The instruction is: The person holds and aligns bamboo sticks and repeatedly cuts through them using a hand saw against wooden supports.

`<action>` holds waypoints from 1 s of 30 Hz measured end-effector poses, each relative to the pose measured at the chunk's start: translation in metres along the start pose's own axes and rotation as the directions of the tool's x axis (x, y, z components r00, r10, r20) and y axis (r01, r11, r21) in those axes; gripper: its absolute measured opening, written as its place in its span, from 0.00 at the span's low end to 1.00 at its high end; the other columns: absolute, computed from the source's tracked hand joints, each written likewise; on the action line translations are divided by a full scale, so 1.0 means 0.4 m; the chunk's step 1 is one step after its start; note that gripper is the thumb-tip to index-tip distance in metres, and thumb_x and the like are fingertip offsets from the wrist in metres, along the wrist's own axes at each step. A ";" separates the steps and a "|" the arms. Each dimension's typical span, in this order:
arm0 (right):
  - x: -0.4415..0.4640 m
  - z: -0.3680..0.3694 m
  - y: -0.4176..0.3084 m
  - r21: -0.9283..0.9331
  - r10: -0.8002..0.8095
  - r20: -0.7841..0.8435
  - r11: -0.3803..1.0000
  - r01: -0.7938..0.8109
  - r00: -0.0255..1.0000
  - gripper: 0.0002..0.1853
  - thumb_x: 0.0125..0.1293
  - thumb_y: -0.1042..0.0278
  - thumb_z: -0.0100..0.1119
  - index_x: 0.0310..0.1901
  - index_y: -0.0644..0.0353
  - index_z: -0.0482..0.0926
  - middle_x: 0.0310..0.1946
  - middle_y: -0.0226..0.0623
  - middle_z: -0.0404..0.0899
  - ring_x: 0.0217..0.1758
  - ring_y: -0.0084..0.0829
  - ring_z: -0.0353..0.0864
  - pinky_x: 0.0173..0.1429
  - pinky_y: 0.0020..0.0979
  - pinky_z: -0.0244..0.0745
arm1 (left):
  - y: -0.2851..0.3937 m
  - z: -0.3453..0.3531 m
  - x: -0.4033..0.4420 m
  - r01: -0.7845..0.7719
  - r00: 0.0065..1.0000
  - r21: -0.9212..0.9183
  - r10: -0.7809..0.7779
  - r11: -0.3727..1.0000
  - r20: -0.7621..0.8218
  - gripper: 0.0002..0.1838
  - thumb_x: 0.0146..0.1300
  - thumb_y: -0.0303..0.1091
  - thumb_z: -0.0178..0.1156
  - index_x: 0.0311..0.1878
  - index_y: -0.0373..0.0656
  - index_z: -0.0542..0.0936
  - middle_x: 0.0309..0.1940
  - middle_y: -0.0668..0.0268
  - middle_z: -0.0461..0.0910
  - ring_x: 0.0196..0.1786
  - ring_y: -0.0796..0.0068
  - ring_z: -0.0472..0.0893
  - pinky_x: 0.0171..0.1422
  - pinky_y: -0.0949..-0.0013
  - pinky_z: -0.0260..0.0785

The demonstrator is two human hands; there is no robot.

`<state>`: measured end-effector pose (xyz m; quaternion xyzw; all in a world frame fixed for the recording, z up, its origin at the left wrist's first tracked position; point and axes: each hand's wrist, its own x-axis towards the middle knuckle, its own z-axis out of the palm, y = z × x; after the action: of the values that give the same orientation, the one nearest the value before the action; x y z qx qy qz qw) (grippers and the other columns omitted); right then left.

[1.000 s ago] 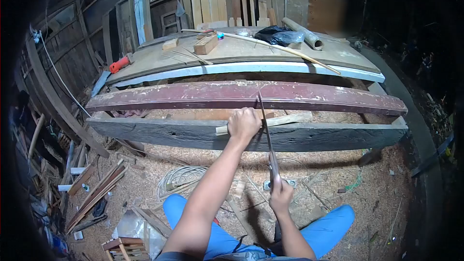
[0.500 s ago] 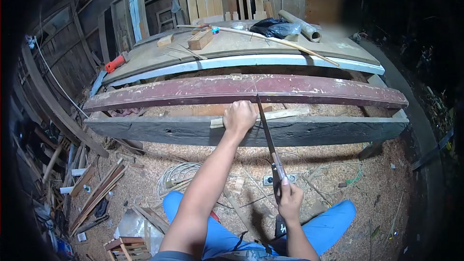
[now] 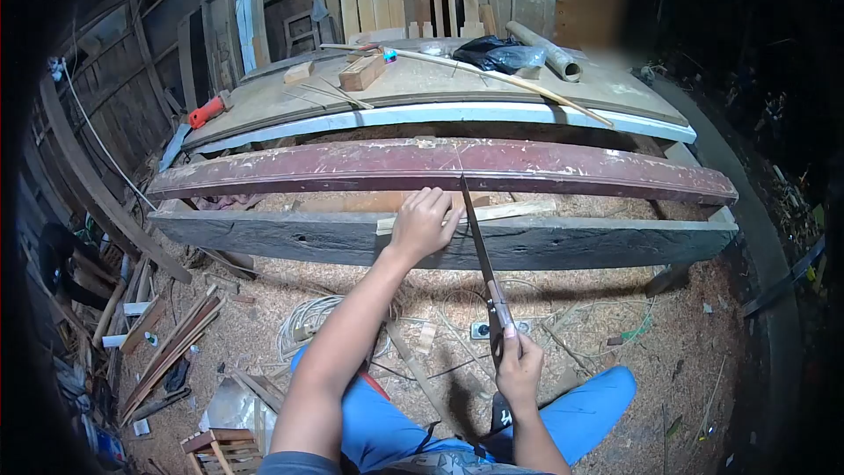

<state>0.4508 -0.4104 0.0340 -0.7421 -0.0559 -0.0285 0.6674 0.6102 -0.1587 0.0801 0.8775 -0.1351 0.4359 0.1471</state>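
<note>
My right hand is wrapped around the handle of a hand saw. The saw's long dark blade slants up and away, its tip meeting the near edge of a maroon painted wooden beam beside a pale line across the top. Just left of the blade, my left hand lies palm down at the beam's near side, its thumb apart from the fingers. Beneath that hand, a thin pale wood strip rests on a dark grey plank set on edge.
Behind the beam, a broad board carries wood blocks, a black plastic bag, a tube and a red power tool. Sawdust, coiled cable, a power strip and scrap wood lie on the ground.
My left hand has loosened from a fist, its thumb moving away from the fingers. The saw tip still meets the beam's near edge. The whole view has shifted slightly.
</note>
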 end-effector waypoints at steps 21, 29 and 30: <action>-0.015 0.022 0.049 0.057 -0.050 -0.016 0.997 0.051 0.999 0.22 0.79 0.64 0.53 0.24 0.65 0.71 0.17 0.21 0.61 0.23 0.16 0.58 0.26 0.29 0.52 | -0.034 -0.022 -0.021 -0.157 0.984 -0.098 0.163 0.983 0.065 0.19 0.60 0.45 0.73 0.40 0.39 0.80 0.36 0.57 0.80 0.43 0.52 0.81 0.48 0.55 0.74; 0.052 0.015 -0.003 0.043 -0.126 -0.036 0.991 0.128 0.991 0.22 0.79 0.63 0.53 0.25 0.65 0.71 0.16 0.24 0.63 0.23 0.16 0.59 0.26 0.30 0.54 | -0.026 -0.046 0.089 -0.172 0.983 -0.007 0.172 0.985 0.064 0.17 0.63 0.46 0.69 0.37 0.40 0.83 0.37 0.60 0.83 0.40 0.58 0.84 0.44 0.58 0.77; 0.090 0.016 -0.023 0.037 -0.149 -0.038 0.988 0.151 0.988 0.22 0.79 0.62 0.53 0.25 0.66 0.72 0.16 0.24 0.63 0.23 0.16 0.60 0.25 0.30 0.54 | -0.032 -0.044 0.114 -0.168 0.985 -0.015 0.169 0.986 0.047 0.16 0.63 0.46 0.69 0.37 0.40 0.83 0.37 0.60 0.83 0.40 0.58 0.84 0.45 0.59 0.77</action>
<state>0.4853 -0.4015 0.0468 -0.7217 -0.1005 -0.0903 0.6789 0.6287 -0.1453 0.1253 0.8724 -0.2147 0.4249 0.1111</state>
